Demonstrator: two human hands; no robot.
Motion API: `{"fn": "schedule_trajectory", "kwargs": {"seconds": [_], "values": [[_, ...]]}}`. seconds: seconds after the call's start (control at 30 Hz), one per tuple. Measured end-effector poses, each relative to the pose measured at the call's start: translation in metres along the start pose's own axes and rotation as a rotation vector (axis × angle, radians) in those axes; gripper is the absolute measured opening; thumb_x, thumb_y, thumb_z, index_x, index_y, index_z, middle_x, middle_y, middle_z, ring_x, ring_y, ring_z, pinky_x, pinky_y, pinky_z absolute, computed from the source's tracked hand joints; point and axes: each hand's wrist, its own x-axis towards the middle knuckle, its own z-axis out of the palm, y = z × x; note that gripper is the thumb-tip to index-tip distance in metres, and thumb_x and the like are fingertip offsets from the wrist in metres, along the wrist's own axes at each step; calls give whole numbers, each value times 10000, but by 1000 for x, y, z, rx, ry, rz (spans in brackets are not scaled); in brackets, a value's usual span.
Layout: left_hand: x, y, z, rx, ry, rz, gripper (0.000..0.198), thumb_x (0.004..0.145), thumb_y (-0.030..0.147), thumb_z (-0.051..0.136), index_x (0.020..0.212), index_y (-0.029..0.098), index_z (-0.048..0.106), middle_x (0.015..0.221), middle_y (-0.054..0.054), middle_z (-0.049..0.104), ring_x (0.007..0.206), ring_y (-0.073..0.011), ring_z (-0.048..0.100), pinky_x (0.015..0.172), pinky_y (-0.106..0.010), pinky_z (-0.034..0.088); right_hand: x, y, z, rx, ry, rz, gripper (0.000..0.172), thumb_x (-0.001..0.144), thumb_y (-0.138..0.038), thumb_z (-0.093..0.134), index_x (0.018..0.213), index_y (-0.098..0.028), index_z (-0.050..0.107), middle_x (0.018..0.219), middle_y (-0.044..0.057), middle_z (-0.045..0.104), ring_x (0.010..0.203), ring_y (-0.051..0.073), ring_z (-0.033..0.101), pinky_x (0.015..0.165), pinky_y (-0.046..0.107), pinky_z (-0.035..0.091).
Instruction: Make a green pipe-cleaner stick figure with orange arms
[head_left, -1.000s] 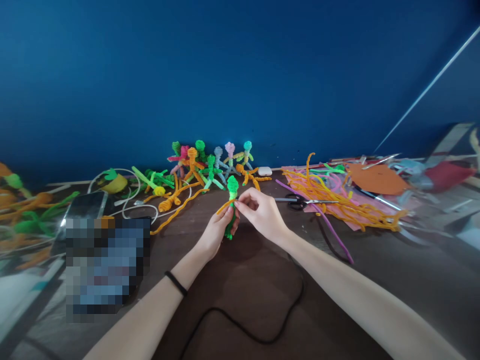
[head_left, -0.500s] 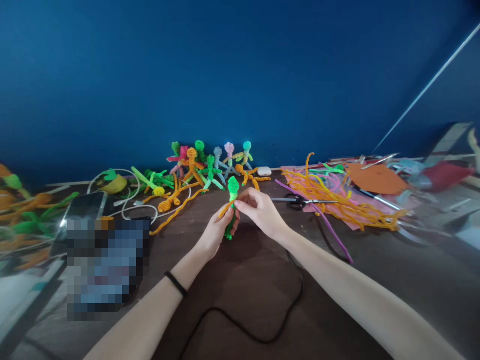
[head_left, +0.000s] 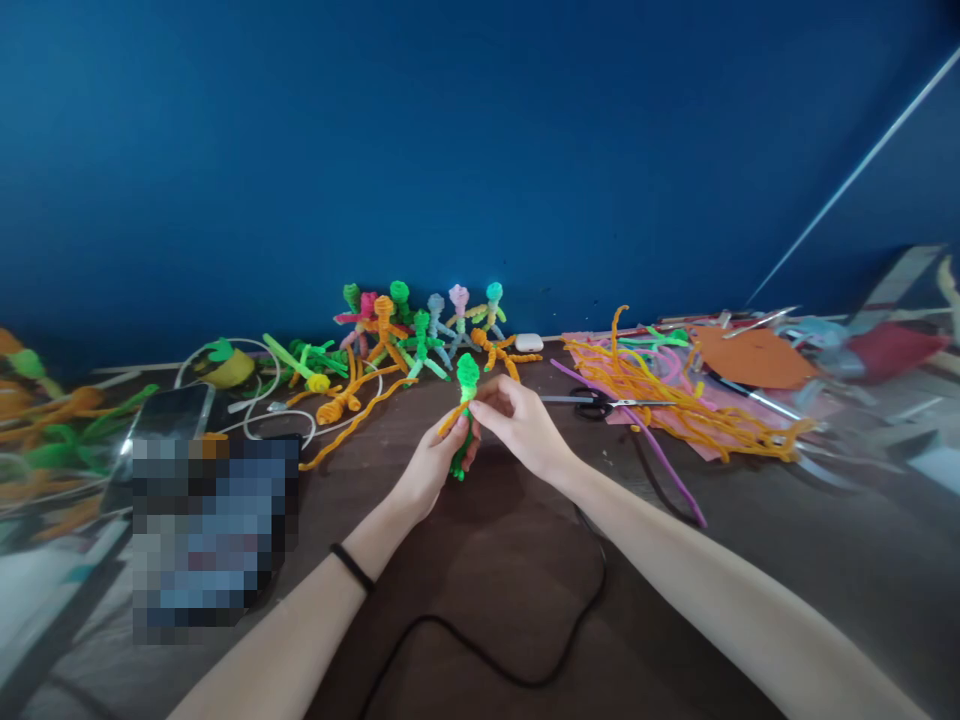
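A green pipe-cleaner figure (head_left: 466, 378) stands upright above the dark table (head_left: 480, 560), its round coiled head on top. My left hand (head_left: 435, 462) is closed around its body from the left. My right hand (head_left: 517, 418) pinches an orange pipe cleaner (head_left: 450, 416) that crosses the figure just under its head. The two hands touch at the figure.
Several finished pipe-cleaner figures (head_left: 420, 325) stand against the blue wall. Loose orange pipe cleaners (head_left: 660, 395), scissors (head_left: 600, 402) and paper lie at the right. A purple pipe cleaner (head_left: 660, 460), a black cable (head_left: 510, 670), white cables (head_left: 262, 400) and a blurred phone (head_left: 210, 530) also lie here.
The orange pipe cleaner's free end at the left has tilted down and drawn closer to the figure as my right hand shifted slightly. Everything else stays put.
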Motion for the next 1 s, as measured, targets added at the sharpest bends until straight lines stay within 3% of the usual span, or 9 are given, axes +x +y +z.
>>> {"fn": "schedule_trajectory", "kwargs": {"seconds": [0.37,1.0], "values": [[1,1,1,-61,38,-6,231,792,380,519,716,163,490,547,50,416,468,-50,370,444,-177,309,-2,-2,0,-162,69,-53,147,709,-275,573,809,-197,498,723,-19,544,575,103,494,558,252,397],[-2,5,5,11,13,-12,246,781,392,503,690,164,497,522,46,415,466,-70,373,450,-201,295,-4,-5,0,-293,124,-144,191,746,-332,568,727,-214,419,631,-42,544,546,110,490,559,243,382]]}}
